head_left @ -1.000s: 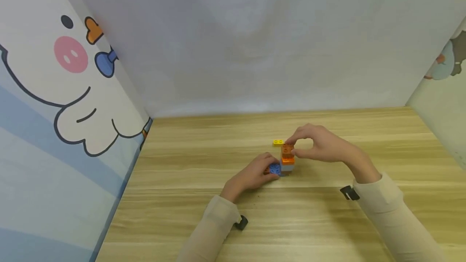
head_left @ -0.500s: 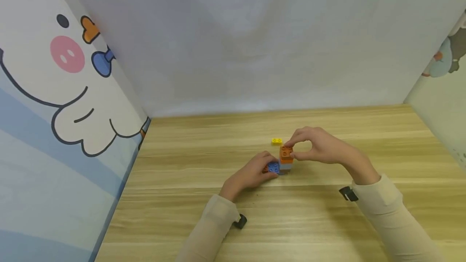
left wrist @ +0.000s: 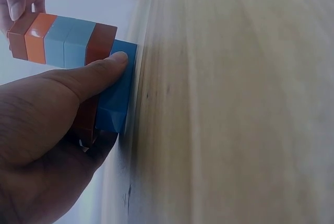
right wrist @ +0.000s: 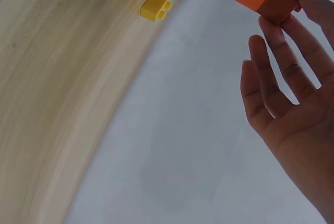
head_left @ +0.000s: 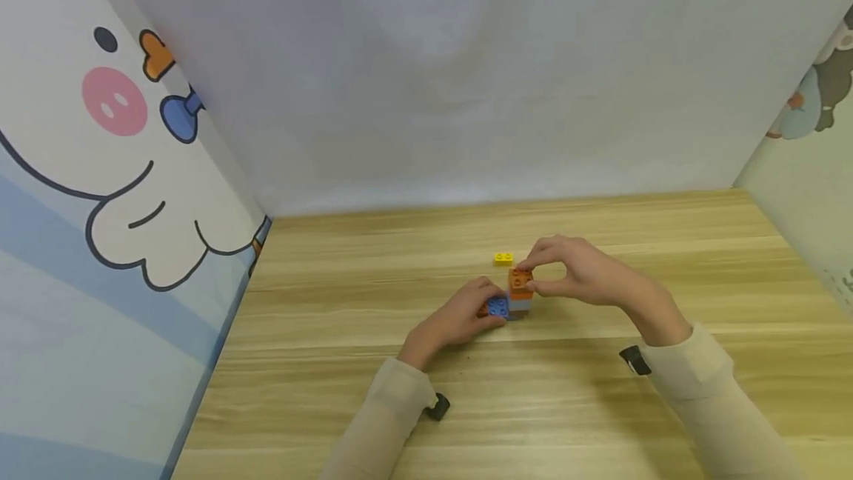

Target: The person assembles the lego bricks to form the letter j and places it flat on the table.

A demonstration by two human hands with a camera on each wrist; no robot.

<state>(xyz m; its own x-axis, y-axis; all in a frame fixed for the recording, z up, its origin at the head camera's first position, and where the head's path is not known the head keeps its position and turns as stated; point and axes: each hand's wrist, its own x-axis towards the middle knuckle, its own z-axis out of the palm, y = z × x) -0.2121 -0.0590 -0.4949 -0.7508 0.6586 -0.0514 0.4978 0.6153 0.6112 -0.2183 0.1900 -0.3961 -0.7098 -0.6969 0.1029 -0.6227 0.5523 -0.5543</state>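
A tower of toy building bricks (head_left: 520,304) stands on the table. In the left wrist view it has a blue brick (left wrist: 116,98) at its base, then a brown brick (left wrist: 101,42), two grey-blue bricks (left wrist: 69,40), an orange brick (left wrist: 39,37) and a brown top brick (left wrist: 19,39). My left hand (head_left: 460,313) grips the low blue and reddish-brown part at the tower's left side, thumb against the blue brick. Between thumb and fingertips my right hand (head_left: 580,270) pinches the top brick, which sits flush on the orange one; its other fingers (right wrist: 265,75) are loosely bent.
A small yellow brick (head_left: 503,259) lies on the wooden table (head_left: 346,265) just behind the tower. A pale cloth wall (head_left: 466,95) rises at the table's back edge. Printed cartoon panels (head_left: 60,258) stand at the sides.
The right hand has lowered the brown top brick slightly onto the orange one, and they now line up. The left hand keeps its grip on the base. The head view has shifted a little.
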